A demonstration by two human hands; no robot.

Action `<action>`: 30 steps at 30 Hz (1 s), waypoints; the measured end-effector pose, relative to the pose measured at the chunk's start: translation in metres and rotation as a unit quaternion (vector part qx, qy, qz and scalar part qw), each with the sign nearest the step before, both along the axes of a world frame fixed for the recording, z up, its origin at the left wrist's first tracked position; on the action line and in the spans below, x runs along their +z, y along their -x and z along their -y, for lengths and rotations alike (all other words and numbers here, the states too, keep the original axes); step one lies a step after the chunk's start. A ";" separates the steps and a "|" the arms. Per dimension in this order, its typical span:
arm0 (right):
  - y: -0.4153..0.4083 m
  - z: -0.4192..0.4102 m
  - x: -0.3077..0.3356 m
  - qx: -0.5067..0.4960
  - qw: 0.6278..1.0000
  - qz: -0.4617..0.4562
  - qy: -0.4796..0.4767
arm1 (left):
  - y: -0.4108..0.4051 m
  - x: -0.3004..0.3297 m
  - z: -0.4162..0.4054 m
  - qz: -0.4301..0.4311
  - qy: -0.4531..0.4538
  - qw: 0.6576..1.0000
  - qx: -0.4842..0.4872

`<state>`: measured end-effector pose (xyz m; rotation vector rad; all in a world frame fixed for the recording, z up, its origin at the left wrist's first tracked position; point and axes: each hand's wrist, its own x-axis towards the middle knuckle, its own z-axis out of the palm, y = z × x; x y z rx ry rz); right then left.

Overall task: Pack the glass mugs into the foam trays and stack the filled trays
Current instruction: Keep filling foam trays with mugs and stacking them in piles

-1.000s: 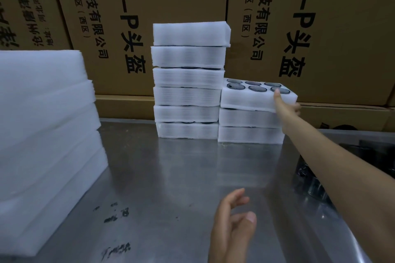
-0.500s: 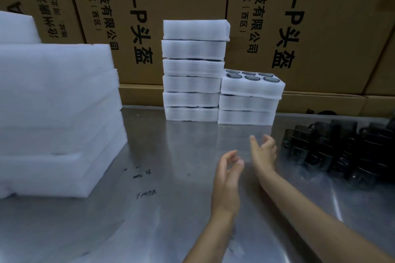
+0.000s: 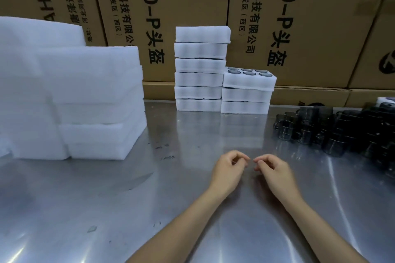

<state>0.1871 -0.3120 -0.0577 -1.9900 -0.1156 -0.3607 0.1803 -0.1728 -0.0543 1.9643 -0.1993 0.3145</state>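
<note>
Two stacks of filled white foam trays stand at the back of the steel table: a tall stack and, right of it, a stack of three whose top tray shows dark mug rims in its holes. Several dark glass mugs are crowded at the right. My left hand and my right hand hover close together over the table's middle, fingers loosely curled, holding nothing.
A big pile of empty foam trays fills the left side of the steel table. Large cardboard boxes with printed characters form a wall behind the table.
My right hand has let go of the top tray on the short stack and pulled back to the table's middle. Both hands now sit side by side with curled fingers.
</note>
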 end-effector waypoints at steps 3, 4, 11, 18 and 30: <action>0.017 0.001 0.000 0.008 0.998 -0.021 0.056 | 0.013 0.008 -0.040 0.133 -0.425 0.894 0.041; 0.022 0.001 0.000 0.009 0.997 -0.026 0.070 | 0.013 0.019 -0.056 0.143 -0.527 0.837 0.048; 0.039 -0.002 0.003 0.001 0.992 -0.025 0.122 | -0.014 0.161 -0.167 0.121 -0.619 0.690 0.355; 0.048 -0.001 0.002 0.014 0.992 -0.032 0.125 | -0.002 0.208 -0.221 0.004 -0.632 0.603 0.486; 0.056 -0.001 0.007 0.017 0.993 -0.031 0.113 | 0.032 0.233 -0.166 0.265 -0.605 0.647 0.382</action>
